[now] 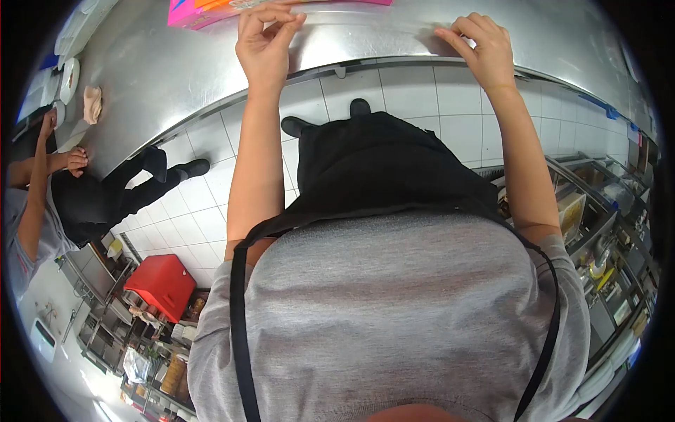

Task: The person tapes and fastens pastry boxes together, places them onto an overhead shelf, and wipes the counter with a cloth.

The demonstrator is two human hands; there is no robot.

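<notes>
Lying beyond the hands (264, 58) (489, 55): a pink box (211, 10).

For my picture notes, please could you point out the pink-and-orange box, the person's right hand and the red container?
Pink-and-orange box (191, 15): head view, pink part near its left end.
Right hand (489, 53): head view, middle of the hand.
Red container (162, 283): head view, its red outer surface.

I can't read any wording from my end. The pink-and-orange box (211, 10) at the top edge carries pale marks, cut off and too small for me to make out; the co-worker's grey shirt (20, 261) shows only a blurred reddish mark.
</notes>
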